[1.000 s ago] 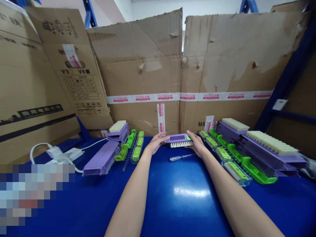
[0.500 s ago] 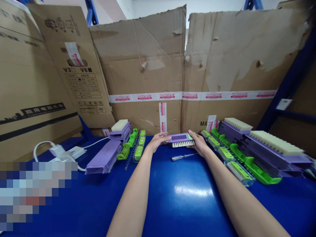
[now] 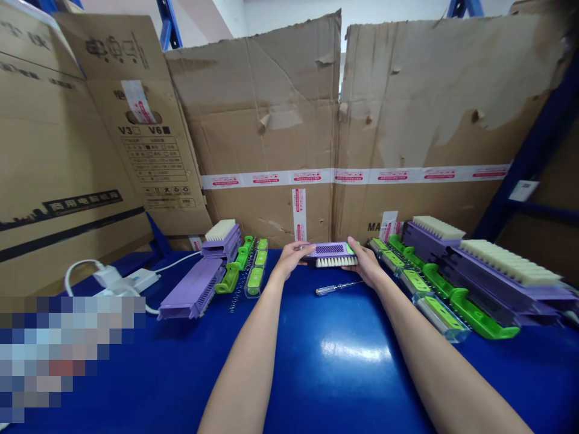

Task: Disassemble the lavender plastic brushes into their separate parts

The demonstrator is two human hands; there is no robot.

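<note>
A purple brush (image 3: 332, 249) with pale bristles pointing down and a green part at its right end is held up between my two hands. My left hand (image 3: 290, 259) is closed on its left end, thumb on the near face. On the right end, my right hand (image 3: 365, 263) grips it with the thumb by the green part. A screwdriver (image 3: 337, 289) with a clear handle lies on the blue table (image 3: 335, 386) just below the brush.
At left lie purple housings (image 3: 192, 288), green brackets (image 3: 227, 279), springs (image 3: 239, 292) and clear-and-green cases (image 3: 256, 277). On the right are more cases (image 3: 441, 316), green brackets (image 3: 479, 316) and bristled purple brushes (image 3: 511, 262). A white power strip (image 3: 140, 279) sits left; cardboard (image 3: 271, 144) stands behind.
My left hand has shifted slightly right along the brush, its thumb now further over the near face. The right hand still grips the other end.
</note>
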